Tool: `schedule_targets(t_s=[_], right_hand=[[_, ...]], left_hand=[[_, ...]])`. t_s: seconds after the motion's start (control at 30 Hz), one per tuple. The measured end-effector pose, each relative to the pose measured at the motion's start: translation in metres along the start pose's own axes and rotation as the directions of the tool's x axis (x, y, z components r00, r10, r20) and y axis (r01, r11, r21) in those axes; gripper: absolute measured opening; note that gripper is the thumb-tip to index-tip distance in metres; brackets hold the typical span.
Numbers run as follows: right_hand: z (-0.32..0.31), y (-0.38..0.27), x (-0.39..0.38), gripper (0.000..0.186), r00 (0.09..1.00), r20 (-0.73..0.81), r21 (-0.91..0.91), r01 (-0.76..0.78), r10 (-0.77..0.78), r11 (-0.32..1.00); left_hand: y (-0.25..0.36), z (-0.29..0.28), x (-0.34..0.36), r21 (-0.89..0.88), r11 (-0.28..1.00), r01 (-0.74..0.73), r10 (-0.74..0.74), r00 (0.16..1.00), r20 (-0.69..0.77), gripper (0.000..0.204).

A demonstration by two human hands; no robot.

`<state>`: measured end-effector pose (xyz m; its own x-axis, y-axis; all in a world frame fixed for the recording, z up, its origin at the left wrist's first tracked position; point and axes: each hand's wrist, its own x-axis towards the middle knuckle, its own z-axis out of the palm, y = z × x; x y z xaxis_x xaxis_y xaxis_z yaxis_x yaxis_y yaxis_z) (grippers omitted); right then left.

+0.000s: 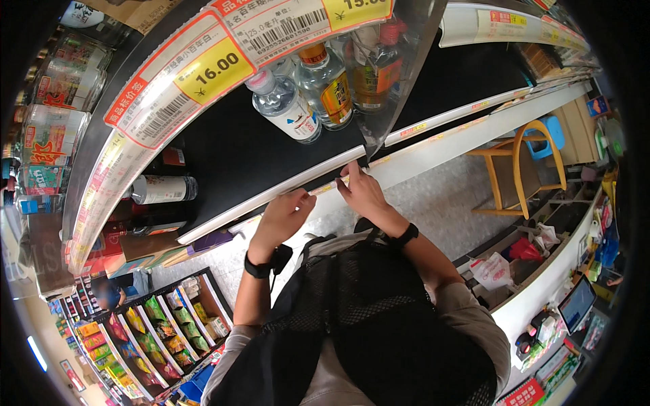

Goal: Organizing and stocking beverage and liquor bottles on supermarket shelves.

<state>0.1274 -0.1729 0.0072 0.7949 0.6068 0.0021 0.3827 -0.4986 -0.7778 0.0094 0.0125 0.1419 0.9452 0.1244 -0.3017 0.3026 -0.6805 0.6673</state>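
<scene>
Both my hands are at the front edge of a black shelf, near its white edge strip [281, 196]. My left hand [283, 215] is closed beside the strip, fingers curled in; whether they hold anything is hidden. To its right, my right hand [363, 191] has its fingers apart, the index finger reaching up to the strip near a gap in it. On the shelf beyond stand a clear bottle with a pale pink cap [288, 108], a clear bottle with an orange-gold label [325, 88] and a bottle with a red cap [377, 68]. Further left a clear bottle with a white label [162, 189] appears sideways.
A higher shelf edge with yellow-and-white price tags [203, 74] hangs close above. Rightward are a wooden chair [525, 172] and a counter [528, 298] with plastic bags. A rack of snack packets [156, 331] stands at lower left, near another person [122, 292].
</scene>
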Motion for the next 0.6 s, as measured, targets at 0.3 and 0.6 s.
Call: schedule_targets(t_s=[0.3, 0.6], right_hand=[[0.057, 0.017, 0.067, 0.021, 0.994, -0.035, -0.276, 0.090, -0.103, 0.957], [0.048, 0.041, 0.038, 0.042, 0.984, -0.006, -0.076, 0.179, -0.180, 0.981]], left_hand=[[0.001, 0.029, -0.017, -0.059, 0.996, 0.064, -0.063, 0.998, 0.016, 0.033], [-0.007, 0.025, -0.036, -0.250, 0.965, 0.082, -0.061, 0.994, 0.093, 0.032]])
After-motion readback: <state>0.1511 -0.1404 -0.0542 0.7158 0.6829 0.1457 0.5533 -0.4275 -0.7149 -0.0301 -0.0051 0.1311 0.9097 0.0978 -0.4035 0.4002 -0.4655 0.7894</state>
